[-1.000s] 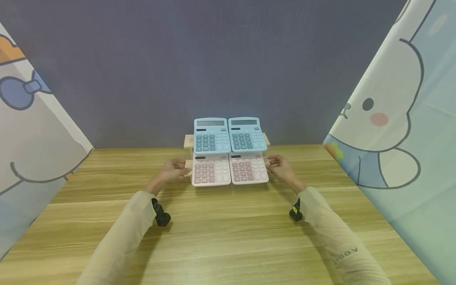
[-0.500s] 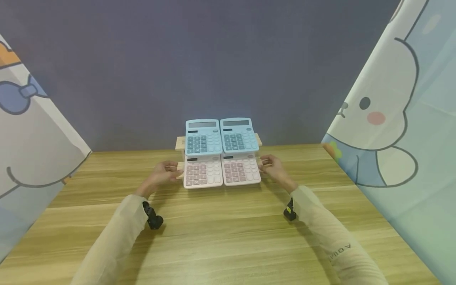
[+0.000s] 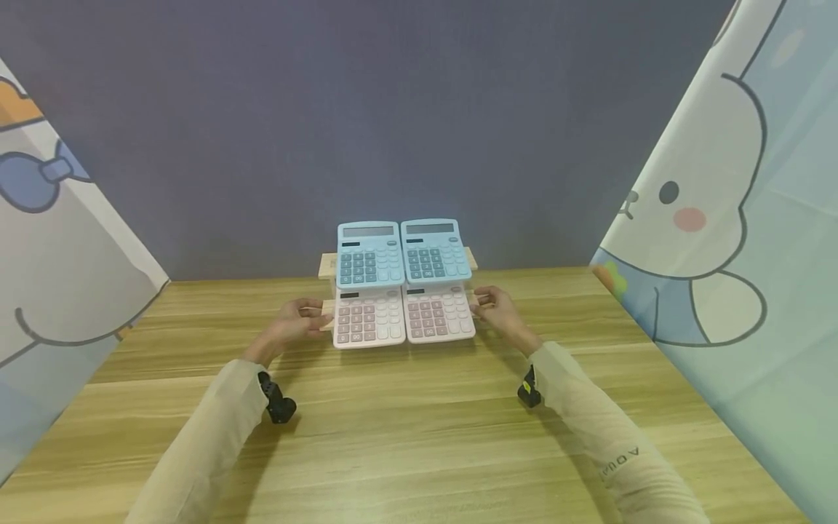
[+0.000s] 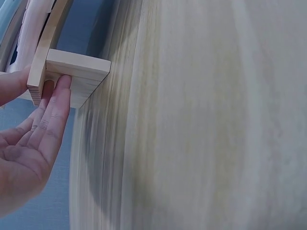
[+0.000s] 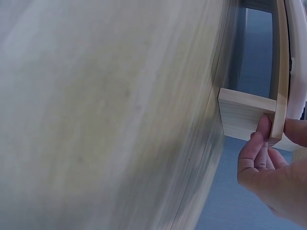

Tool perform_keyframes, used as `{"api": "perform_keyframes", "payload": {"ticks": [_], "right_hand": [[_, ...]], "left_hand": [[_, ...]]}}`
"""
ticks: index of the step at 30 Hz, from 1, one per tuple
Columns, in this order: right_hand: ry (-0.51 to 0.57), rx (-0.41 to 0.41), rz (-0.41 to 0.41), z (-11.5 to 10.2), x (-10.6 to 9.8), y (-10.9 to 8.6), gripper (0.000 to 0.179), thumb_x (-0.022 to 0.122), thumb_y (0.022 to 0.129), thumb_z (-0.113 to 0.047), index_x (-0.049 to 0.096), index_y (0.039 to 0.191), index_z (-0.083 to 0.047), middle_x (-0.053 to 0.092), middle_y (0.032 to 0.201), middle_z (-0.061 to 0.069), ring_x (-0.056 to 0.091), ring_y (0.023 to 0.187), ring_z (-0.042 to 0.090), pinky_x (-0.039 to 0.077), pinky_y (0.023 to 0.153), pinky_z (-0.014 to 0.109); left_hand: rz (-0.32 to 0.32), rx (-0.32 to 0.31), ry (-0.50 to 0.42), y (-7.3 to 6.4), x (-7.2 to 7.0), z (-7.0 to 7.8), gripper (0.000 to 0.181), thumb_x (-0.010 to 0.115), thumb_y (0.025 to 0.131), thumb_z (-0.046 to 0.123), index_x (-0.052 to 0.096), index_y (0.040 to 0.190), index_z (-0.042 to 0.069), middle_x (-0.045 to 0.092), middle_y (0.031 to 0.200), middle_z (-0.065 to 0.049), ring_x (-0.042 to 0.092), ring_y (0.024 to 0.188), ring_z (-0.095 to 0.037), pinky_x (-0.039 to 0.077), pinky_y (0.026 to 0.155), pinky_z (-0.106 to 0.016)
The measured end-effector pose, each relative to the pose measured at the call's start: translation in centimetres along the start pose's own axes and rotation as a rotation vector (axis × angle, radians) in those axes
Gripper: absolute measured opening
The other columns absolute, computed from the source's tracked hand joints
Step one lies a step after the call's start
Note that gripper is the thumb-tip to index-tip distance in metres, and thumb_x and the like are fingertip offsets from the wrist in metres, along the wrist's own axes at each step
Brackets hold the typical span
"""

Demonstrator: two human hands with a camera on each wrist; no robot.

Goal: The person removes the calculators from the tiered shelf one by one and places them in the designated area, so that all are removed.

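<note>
A small two-tier wooden rack (image 3: 327, 265) stands at the back of the table. On its upper tier lean two light-blue calculators (image 3: 372, 255) (image 3: 435, 251), side by side. Two pink calculators (image 3: 369, 320) (image 3: 439, 316) lie on the lower tier, their tops hidden behind the blue ones. My left hand (image 3: 294, 322) holds the left end of the lower shelf; in the left wrist view its thumb is over the board (image 4: 46, 52) and its fingers underneath. My right hand (image 3: 500, 311) pinches the right end likewise, fingertips below the board (image 5: 280, 96) beside the wooden leg (image 5: 244, 112).
The wood-grain table (image 3: 406, 437) stretches toward me in front of the rack. A dark panel (image 3: 406, 109) rises right behind it. Cartoon-printed cloths hang at the left (image 3: 72, 262) and right (image 3: 779, 276). Each wrist carries a small black camera (image 3: 280, 404) (image 3: 529, 391).
Both hands, still gripping the shelf ends, have shifted left together with the rack and its calculators, mostly in the first half second. The head view has also moved slightly.
</note>
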State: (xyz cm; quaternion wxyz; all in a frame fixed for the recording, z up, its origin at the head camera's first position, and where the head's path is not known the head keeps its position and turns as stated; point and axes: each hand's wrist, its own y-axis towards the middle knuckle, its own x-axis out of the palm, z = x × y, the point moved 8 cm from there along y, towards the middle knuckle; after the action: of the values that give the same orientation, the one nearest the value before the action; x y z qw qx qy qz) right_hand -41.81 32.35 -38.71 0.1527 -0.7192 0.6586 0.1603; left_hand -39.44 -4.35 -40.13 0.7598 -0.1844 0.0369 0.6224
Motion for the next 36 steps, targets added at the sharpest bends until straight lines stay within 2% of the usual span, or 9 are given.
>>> {"api": "perform_keyframes", "payload": {"ticks": [9,17,23,31,36], "right_hand": [[0.028,0.016,-0.051,0.2,0.0,0.0,0.045,0.054,0.088,-0.001,0.038,0.130,0.007,0.048,0.121,0.029,0.055,0.100,0.031,0.053,0.088,0.042],[0.040,0.029,-0.098,0.2,-0.2,-0.1,0.048,0.055,0.089,-0.002,0.034,0.132,0.008,0.045,0.126,0.031,0.055,0.104,0.037,0.052,0.088,0.043],[0.026,-0.004,-0.064,-0.5,-1.4,-0.3,0.049,0.053,0.088,0.001,0.033,0.132,0.009,0.044,0.127,0.031,0.049,0.112,0.041,0.048,0.095,0.046],[0.076,-0.030,-0.032,-2.1,-2.1,-0.3,0.048,0.052,0.089,0.001,0.034,0.132,0.010,0.047,0.126,0.029,0.050,0.109,0.038,0.045,0.098,0.048],[0.116,-0.039,-0.028,-3.0,-2.2,-0.1,0.052,0.054,0.088,0.000,0.033,0.134,0.007,0.048,0.128,0.027,0.051,0.112,0.038,0.044,0.099,0.048]], "left_hand": [[-0.005,0.001,-0.018,0.0,0.1,-0.1,0.062,0.056,0.091,0.011,0.022,0.137,-0.011,0.032,0.135,-0.032,0.055,0.100,-0.025,0.050,0.093,-0.038],[-0.002,-0.006,0.009,-0.2,0.1,0.0,0.060,0.054,0.092,0.012,0.022,0.138,-0.011,0.033,0.135,-0.032,0.053,0.104,-0.027,0.051,0.092,-0.038],[-0.001,0.005,0.000,-0.2,0.3,0.4,0.059,0.052,0.093,0.012,0.021,0.138,-0.011,0.033,0.135,-0.033,0.050,0.112,-0.033,0.047,0.096,-0.043],[0.000,0.011,0.007,-0.4,0.3,0.5,0.061,0.054,0.092,0.013,0.022,0.137,-0.011,0.034,0.135,-0.032,0.054,0.101,-0.023,0.049,0.095,-0.043],[0.005,0.014,0.018,-0.2,0.2,0.3,0.060,0.054,0.092,0.013,0.023,0.137,-0.012,0.034,0.134,-0.033,0.054,0.103,-0.025,0.049,0.094,-0.042]]}}
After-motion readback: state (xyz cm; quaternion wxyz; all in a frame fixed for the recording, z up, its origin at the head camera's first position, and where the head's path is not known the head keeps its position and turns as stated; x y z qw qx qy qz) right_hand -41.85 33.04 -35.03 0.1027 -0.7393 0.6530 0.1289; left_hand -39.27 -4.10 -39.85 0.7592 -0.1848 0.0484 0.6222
